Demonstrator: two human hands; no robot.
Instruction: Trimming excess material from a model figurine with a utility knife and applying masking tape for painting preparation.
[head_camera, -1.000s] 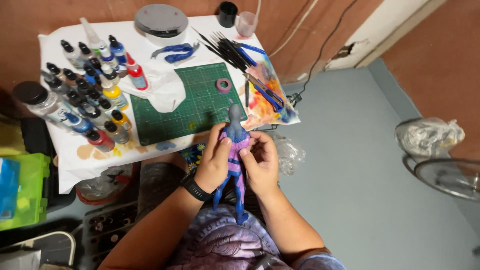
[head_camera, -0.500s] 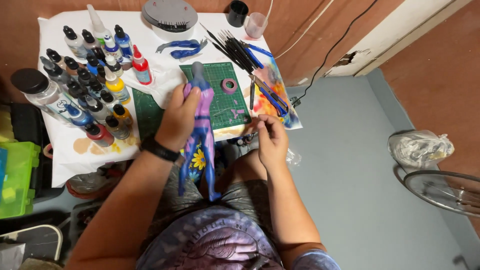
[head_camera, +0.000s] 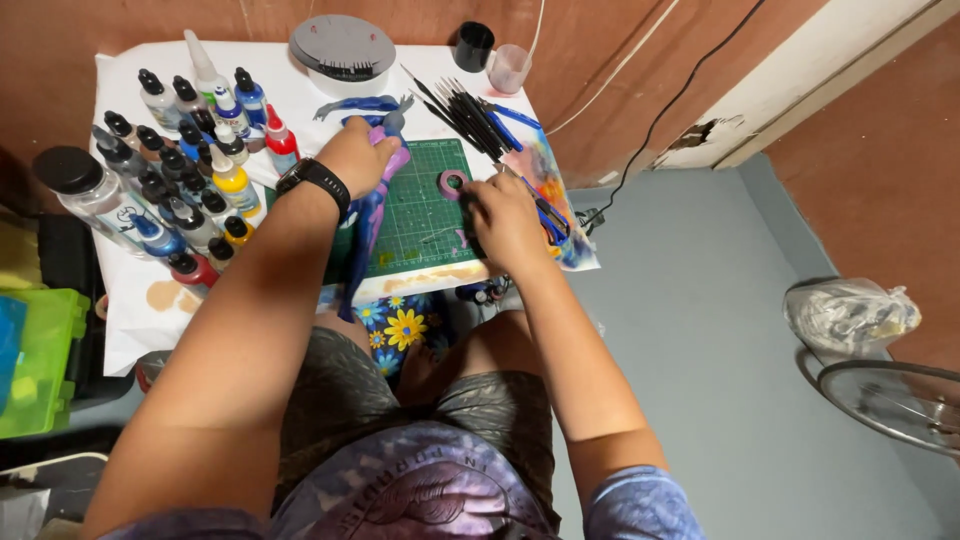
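Head view | left hand (head_camera: 352, 155) closed around a purple-blue figurine (head_camera: 368, 215), holding it over the green cutting mat (head_camera: 425, 215) | right hand (head_camera: 503, 222) rests on the mat's right edge, grip not discernible, near a pink tape ring (head_camera: 453, 183) | paint bottles (head_camera: 190, 170) left, brushes (head_camera: 470, 105) behind.

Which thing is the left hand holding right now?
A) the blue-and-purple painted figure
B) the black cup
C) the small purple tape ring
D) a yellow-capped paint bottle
A: the left hand grips the blue-and-purple painted figure over the green cutting mat.
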